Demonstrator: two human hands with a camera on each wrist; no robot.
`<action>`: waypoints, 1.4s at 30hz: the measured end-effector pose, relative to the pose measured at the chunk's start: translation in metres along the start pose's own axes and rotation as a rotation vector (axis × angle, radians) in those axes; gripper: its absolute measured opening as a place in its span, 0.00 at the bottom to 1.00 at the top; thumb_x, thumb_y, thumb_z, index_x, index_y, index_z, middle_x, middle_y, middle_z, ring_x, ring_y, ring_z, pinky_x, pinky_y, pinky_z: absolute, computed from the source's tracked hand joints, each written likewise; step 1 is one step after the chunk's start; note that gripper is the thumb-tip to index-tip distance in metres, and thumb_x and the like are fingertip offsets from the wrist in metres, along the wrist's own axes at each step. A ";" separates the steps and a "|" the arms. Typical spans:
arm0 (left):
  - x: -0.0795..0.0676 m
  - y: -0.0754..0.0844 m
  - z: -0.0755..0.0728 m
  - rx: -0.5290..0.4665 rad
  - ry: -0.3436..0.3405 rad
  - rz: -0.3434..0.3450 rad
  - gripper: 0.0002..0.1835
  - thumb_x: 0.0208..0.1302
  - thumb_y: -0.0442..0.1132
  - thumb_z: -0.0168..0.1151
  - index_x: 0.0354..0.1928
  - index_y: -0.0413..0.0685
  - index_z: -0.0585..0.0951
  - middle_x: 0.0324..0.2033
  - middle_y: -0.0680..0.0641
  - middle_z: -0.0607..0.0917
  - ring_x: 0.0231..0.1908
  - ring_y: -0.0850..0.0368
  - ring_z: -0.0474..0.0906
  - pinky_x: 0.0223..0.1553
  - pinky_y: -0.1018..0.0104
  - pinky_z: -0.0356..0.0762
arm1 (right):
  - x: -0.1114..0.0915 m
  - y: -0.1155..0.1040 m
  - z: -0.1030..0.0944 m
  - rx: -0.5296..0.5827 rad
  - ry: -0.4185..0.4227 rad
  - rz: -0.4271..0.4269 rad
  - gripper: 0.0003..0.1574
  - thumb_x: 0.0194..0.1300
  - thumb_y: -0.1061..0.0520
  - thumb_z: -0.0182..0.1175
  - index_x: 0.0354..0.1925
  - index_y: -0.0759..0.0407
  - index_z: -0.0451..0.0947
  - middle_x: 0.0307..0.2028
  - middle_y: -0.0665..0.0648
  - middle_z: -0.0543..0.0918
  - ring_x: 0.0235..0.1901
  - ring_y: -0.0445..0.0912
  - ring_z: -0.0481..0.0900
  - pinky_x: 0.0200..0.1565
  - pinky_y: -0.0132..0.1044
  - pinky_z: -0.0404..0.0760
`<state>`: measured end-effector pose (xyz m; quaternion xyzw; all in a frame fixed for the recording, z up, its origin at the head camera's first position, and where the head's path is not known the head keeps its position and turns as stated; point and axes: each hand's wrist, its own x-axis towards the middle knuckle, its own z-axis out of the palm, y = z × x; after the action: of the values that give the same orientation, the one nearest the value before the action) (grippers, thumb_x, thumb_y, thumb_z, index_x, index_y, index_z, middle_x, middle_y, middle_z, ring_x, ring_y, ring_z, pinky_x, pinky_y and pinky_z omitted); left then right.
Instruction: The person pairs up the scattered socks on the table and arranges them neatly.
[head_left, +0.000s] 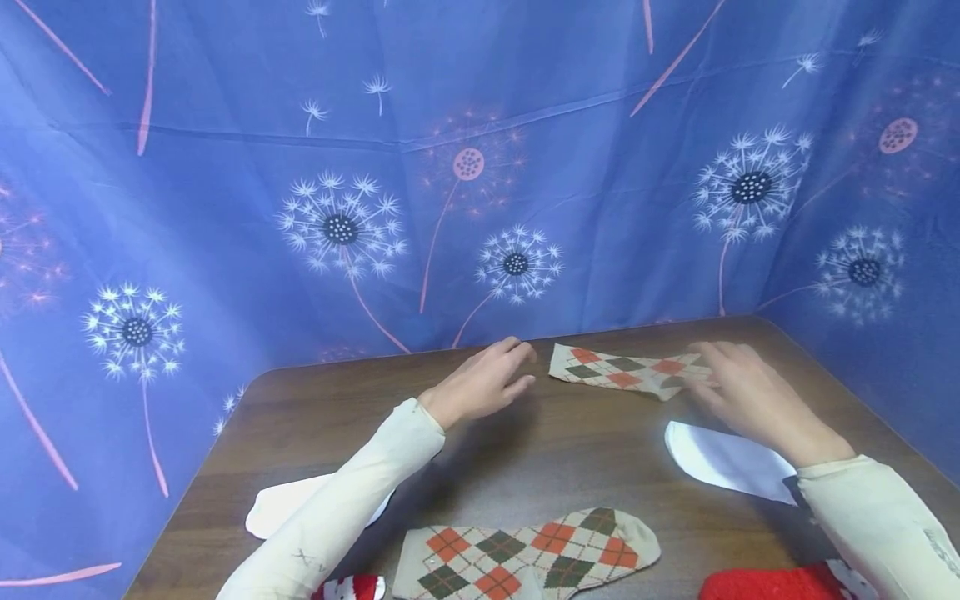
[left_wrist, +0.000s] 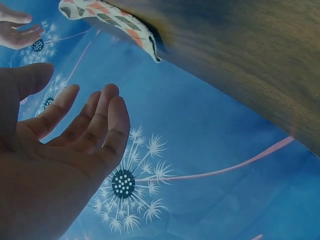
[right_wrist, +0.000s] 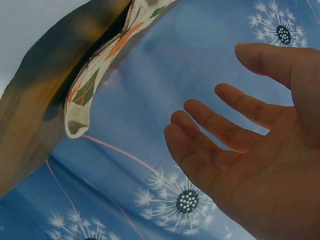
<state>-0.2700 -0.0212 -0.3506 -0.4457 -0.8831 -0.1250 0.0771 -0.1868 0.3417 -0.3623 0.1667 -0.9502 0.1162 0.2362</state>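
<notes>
An argyle sock (head_left: 622,372) in beige, orange and dark green lies flat near the table's back edge. My right hand (head_left: 750,396) hovers over its right end, hiding the toe, with fingers loosely bent and holding nothing. To the left of the cuff, my left hand (head_left: 483,379) is held above the table, its fingers relaxed and apart from the sock. Both wrist views show empty palms, the left hand (left_wrist: 75,135) and the right hand (right_wrist: 240,135). A second argyle sock (head_left: 517,554) lies nearer, at the front middle.
A white sock (head_left: 731,462) lies beneath the right forearm, and another white item (head_left: 288,504) sits partly under the left sleeve. Red fabric pieces (head_left: 772,583) (head_left: 360,587) show at the front edge. A blue dandelion-print curtain (head_left: 600,167) hangs behind the wooden table (head_left: 315,417).
</notes>
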 end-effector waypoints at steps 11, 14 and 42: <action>0.014 -0.002 0.009 -0.018 -0.006 0.008 0.14 0.73 0.44 0.57 0.55 0.46 0.76 0.50 0.48 0.78 0.46 0.57 0.77 0.49 0.63 0.77 | -0.003 0.015 -0.003 -0.019 -0.016 0.032 0.27 0.59 0.59 0.67 0.54 0.71 0.74 0.44 0.73 0.81 0.41 0.68 0.78 0.41 0.65 0.74; 0.016 -0.003 0.011 -0.018 -0.010 0.001 0.14 0.73 0.44 0.58 0.54 0.45 0.77 0.50 0.48 0.78 0.45 0.57 0.77 0.49 0.62 0.77 | -0.003 0.017 -0.003 -0.009 -0.017 0.034 0.26 0.60 0.59 0.66 0.53 0.71 0.74 0.44 0.73 0.81 0.41 0.68 0.79 0.41 0.65 0.74; 0.061 -0.013 0.060 -0.078 -0.048 -0.042 0.14 0.72 0.41 0.57 0.54 0.43 0.77 0.49 0.46 0.78 0.40 0.58 0.74 0.43 0.67 0.76 | 0.012 0.076 0.013 -0.050 -0.074 0.131 0.24 0.64 0.61 0.60 0.53 0.77 0.72 0.46 0.79 0.78 0.44 0.74 0.76 0.48 0.68 0.71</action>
<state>-0.3181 0.0361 -0.3951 -0.4327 -0.8882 -0.1500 0.0360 -0.2305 0.4044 -0.3788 0.1024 -0.9698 0.1011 0.1968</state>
